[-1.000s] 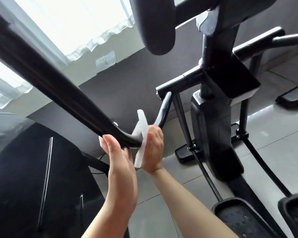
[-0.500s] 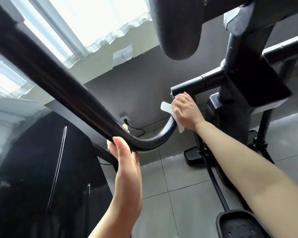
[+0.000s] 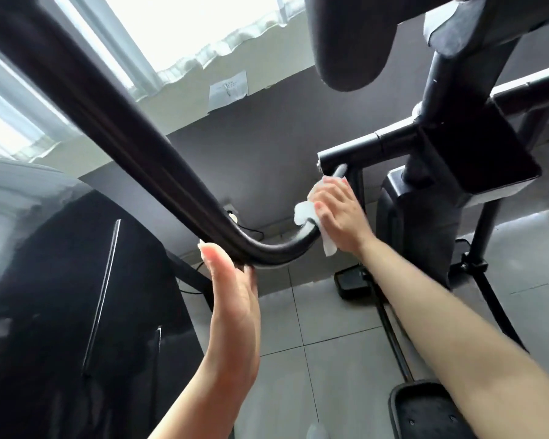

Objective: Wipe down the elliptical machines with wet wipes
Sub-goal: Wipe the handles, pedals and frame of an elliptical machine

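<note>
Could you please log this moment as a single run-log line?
right hand: holds wet wipe around handlebar | left hand: steadies bar at bend | phase: wiping upturned end

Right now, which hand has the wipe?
The right hand: it grips the white wipe around the black handlebar. The left hand only holds the bar's bend, bare.
</note>
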